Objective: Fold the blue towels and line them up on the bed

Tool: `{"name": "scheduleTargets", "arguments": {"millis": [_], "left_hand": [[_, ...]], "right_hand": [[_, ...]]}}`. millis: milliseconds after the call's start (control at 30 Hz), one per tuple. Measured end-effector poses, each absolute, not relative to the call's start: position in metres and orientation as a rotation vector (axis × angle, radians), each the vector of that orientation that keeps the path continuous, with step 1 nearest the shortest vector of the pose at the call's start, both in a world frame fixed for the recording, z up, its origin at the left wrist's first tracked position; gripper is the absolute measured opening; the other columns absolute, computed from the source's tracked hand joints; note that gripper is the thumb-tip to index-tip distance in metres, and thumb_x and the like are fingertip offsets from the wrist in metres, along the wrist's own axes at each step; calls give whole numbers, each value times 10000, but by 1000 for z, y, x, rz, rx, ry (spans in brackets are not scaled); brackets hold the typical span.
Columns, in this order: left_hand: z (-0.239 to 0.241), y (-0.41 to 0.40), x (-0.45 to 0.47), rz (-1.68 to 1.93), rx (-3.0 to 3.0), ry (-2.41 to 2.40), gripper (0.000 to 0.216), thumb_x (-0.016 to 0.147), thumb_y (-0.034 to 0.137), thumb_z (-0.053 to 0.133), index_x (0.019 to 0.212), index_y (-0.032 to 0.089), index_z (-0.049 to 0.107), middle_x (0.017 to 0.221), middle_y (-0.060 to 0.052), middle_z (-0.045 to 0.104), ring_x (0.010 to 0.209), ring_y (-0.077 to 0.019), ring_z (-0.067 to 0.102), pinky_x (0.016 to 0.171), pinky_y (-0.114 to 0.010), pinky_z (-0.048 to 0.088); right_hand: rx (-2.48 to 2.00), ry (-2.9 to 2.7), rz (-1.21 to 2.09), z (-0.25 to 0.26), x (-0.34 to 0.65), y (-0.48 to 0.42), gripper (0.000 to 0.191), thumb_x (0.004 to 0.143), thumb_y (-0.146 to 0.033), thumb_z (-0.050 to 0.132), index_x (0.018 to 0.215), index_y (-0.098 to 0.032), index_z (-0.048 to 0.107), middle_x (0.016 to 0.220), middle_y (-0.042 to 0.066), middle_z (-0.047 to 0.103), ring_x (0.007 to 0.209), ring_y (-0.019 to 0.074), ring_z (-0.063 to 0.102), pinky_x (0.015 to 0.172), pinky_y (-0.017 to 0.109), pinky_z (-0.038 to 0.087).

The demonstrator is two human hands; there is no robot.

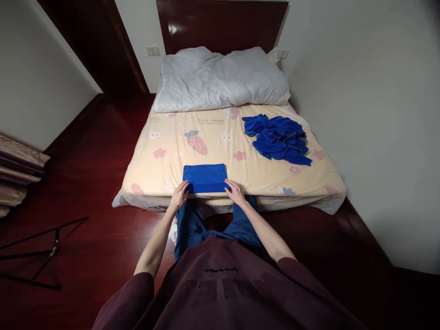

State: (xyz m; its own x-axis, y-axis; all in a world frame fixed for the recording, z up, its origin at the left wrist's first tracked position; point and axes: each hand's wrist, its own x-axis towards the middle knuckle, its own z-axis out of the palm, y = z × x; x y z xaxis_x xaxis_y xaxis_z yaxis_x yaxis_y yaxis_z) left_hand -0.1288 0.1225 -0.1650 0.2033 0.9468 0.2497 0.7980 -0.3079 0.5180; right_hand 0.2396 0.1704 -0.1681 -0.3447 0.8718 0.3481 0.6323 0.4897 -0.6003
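Observation:
A blue towel [205, 173] lies flat at the front edge of the bed, with a narrow strip folded up along its near side. At its left near corner, my left hand [179, 194] has its fingers closed on the folded edge. The opposite corner is pinched by my right hand [235, 190], fingers on the cloth and thumb hidden. To the right, a crumpled heap of blue towels [280, 138] with thin green edging rests on the bed sheet.
The bed [165, 151] has a pale yellow sheet with carrots and flowers. A light grey quilt [223, 82] is bunched against the dark headboard [223, 23]. Black tripod legs [44, 252] stand on the floor at left, near a curtain [17, 169]. A wall runs close along the right.

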Motion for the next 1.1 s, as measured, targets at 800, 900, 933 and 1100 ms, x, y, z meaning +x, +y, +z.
{"name": "scheduleTargets", "arguments": {"millis": [800, 900, 933, 1100], "left_hand": [[-158, 137, -111, 167, 2283, 1884, 647, 872, 2, 363, 1500, 129, 452, 1554, -155, 443, 1471, -266, 382, 1190, -479, 322], [-163, 126, -115, 238, 2294, 1830, 648, 873, 13, 367, 1502, 143, 456, 1547, -154, 451, 1468, -276, 390, 1189, -505, 324], [-165, 121, -116, 271, 2293, 1820, 640, 881, 21, 360, 1499, 150, 464, 1544, -151, 457, 1464, -278, 397, 1188, -510, 326], [-173, 101, -113, 411, 2238, 1826, 637, 884, 41, 377, 1492, 197, 484, 1538, -124, 473, 1458, -274, 410, 1188, -499, 334]], "right_hand": [[-1502, -2498, 325, -168, 218, 178, 554, 888, -17, 423, 1391, -156, 607, 1479, 83, 553, 1421, 225, 473, 1136, 429, 410], [-1443, -2479, 355, -172, 225, 166, 576, 871, -16, 437, 1402, -170, 601, 1478, 88, 552, 1417, 242, 480, 1130, 459, 413], [-1415, -2475, 368, -174, 228, 162, 585, 868, -19, 442, 1411, -174, 593, 1482, 86, 548, 1417, 246, 479, 1131, 466, 412], [-1332, -2424, 403, -181, 237, 142, 619, 865, -33, 449, 1454, -193, 553, 1496, 76, 537, 1428, 241, 463, 1168, 485, 372]]}}
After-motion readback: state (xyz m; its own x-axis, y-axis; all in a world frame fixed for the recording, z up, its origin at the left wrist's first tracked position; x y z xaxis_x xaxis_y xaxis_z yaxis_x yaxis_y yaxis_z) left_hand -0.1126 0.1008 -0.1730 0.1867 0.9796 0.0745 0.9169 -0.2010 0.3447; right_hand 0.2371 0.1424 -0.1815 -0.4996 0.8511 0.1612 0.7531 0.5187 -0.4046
